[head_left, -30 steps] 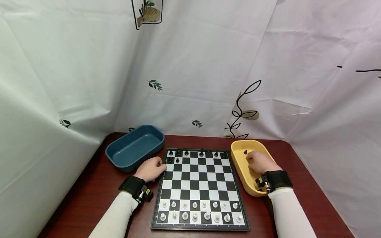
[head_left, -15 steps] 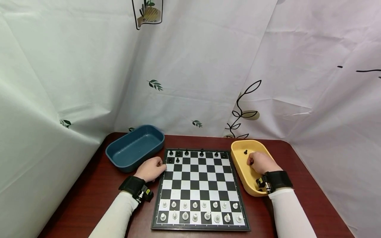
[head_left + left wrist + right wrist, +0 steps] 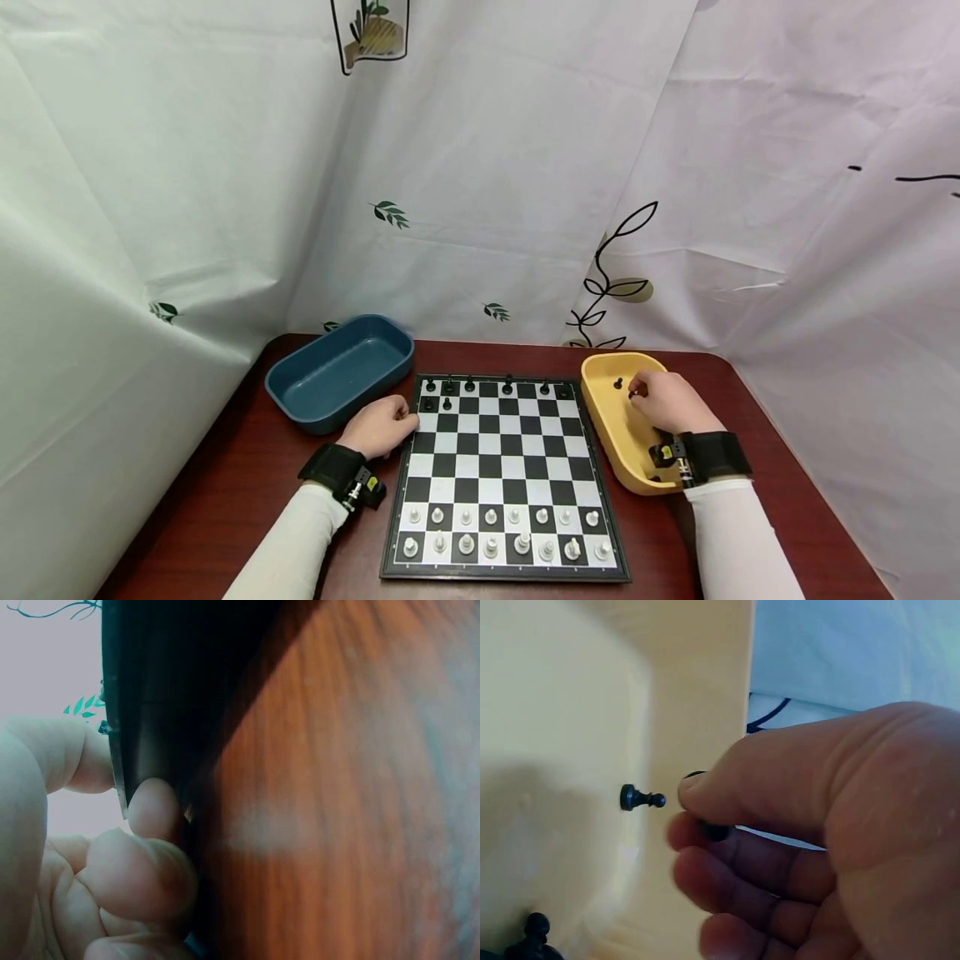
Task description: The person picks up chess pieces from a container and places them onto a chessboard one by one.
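My left hand grips the left edge of the chessboard; in the left wrist view, fingers lie on both sides of that edge. Above the yellow tray, my right hand pinches a small black chess piece between thumb and forefinger, which mostly cover it. A black pawn lies on its side in the tray, just beyond the fingertips. Another black chess piece shows at the lower left of the right wrist view.
White chess pieces fill two rows along the board's near side. Several black chess pieces stand at its far side, mostly at the left. A blue tray sits behind my left hand. White printed cloth hangs around the table.
My right hand has risen and drawn slightly back to the right, with a black chess piece now showing at its fingertips. The left hand has stayed at the board's edge.
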Motion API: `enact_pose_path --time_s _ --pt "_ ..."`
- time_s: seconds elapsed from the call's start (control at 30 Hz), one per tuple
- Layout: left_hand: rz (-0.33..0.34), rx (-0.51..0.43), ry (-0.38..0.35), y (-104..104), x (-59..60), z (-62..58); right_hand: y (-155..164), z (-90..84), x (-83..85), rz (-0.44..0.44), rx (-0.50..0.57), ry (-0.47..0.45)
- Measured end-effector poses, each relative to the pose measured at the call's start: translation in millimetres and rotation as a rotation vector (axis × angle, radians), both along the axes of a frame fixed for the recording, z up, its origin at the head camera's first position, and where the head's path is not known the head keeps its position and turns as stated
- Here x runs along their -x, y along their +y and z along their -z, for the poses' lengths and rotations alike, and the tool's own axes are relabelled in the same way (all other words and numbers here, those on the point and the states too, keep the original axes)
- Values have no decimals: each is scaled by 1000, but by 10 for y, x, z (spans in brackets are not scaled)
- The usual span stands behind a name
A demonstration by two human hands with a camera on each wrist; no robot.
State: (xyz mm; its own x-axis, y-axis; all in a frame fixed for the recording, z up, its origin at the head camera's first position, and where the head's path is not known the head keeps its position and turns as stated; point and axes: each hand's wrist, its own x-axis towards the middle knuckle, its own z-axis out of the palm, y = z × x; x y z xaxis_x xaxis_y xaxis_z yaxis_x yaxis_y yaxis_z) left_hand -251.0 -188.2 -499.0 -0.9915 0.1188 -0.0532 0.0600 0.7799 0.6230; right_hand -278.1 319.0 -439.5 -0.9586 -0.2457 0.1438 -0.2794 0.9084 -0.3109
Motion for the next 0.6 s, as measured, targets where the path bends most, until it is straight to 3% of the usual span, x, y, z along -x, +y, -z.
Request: enact_pose_path --time_s 0.33,0.6 --pt "-7 8 -4 26 -10 -24 -170 -111 -30 -58 80 235" --pt "-15 9 -6 28 -9 -29 -537 -311 -78 -100 146 239"
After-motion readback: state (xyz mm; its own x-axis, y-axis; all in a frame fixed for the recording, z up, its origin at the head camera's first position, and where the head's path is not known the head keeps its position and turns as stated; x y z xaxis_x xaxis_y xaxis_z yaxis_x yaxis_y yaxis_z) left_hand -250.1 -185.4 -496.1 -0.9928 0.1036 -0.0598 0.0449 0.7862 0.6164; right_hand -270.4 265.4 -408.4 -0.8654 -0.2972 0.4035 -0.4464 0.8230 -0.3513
